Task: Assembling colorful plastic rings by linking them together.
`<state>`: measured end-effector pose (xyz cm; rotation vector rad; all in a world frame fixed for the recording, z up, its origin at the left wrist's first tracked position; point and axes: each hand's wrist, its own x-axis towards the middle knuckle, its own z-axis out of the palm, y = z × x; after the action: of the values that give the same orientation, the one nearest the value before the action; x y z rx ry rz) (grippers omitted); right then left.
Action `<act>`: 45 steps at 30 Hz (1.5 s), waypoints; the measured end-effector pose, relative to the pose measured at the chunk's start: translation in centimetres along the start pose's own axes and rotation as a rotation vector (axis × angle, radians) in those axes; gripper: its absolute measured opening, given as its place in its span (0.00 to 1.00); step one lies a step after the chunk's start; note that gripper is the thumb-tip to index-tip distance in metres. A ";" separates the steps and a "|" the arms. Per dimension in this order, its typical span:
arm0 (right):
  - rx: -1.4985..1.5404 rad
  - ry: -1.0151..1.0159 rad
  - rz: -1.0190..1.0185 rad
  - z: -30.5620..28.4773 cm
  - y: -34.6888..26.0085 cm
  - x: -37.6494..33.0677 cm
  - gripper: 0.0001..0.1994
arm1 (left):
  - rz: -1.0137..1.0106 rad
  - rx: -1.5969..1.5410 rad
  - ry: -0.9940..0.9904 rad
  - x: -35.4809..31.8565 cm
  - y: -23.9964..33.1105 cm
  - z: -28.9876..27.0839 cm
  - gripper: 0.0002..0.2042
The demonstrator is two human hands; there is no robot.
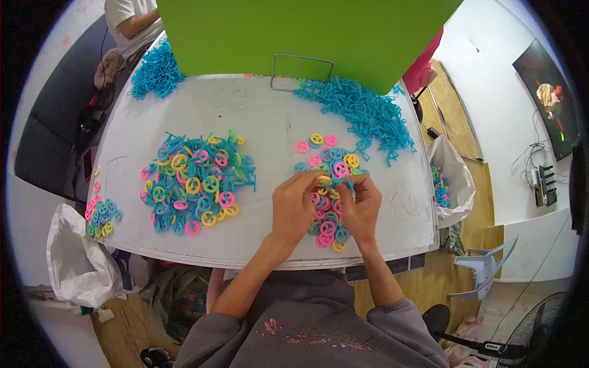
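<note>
Over a pile of small plastic toy wheels [327, 228] in pink, yellow, blue and green, my two hands meet, fingertips close together. My left hand [291, 205] pinches a yellow toy wheel [323, 180]. Between the fingers of my right hand [362, 211] is a blue plastic stem [337, 181], its end at the yellow wheel. Whether the two are joined is too small to tell. To the left lies a heap of wheels on blue stems [193, 184]. Far right on the table, loose blue stems [362, 113] lie in a tangled mound.
A green panel [294, 37] stands at the table's far side, with a metal wire bracket [302, 55] before it. More blue stems [156, 70] and wheels [103, 216] lie left. White sacks [76, 257] hang at both sides. A person [132, 24] sits far left.
</note>
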<state>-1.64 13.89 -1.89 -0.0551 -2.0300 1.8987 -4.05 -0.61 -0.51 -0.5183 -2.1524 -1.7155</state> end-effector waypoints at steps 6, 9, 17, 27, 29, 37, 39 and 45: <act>-0.139 -0.086 -0.044 -0.4 -1.0 -0.1 0.07 | -0.287 -0.163 -0.112 -0.3 1.5 -0.7 0.10; -0.140 -0.164 0.041 -0.3 -2.1 -0.2 0.08 | -0.168 -0.010 0.019 -1.0 0.3 -2.0 0.08; -0.826 0.231 -0.114 -10.4 2.2 7.0 0.13 | -0.054 0.787 0.399 1.8 2.1 -13.7 0.08; -0.842 0.297 -0.056 -11.9 3.3 7.0 0.13 | 0.071 0.983 0.628 1.9 1.5 -11.8 0.15; -0.775 0.328 -0.017 -11.4 1.8 6.2 0.13 | 0.180 0.802 0.516 1.2 1.3 -9.8 0.17; -0.692 0.124 -0.550 -3.0 -3.7 -0.6 0.12 | -0.307 -0.340 -0.072 0.4 3.9 0.4 0.22; -0.647 0.105 -0.566 -2.2 -3.0 -1.4 0.12 | -0.364 -0.397 -0.071 0.1 4.0 0.6 0.20; 0.032 0.017 0.071 -0.4 -3.8 -2.1 0.16 | -0.442 -0.385 -0.064 -1.5 3.1 0.2 0.14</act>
<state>1.24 13.34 1.35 -0.1356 -2.0113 1.9659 -1.23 0.08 1.39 -0.1946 -2.0953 -2.4062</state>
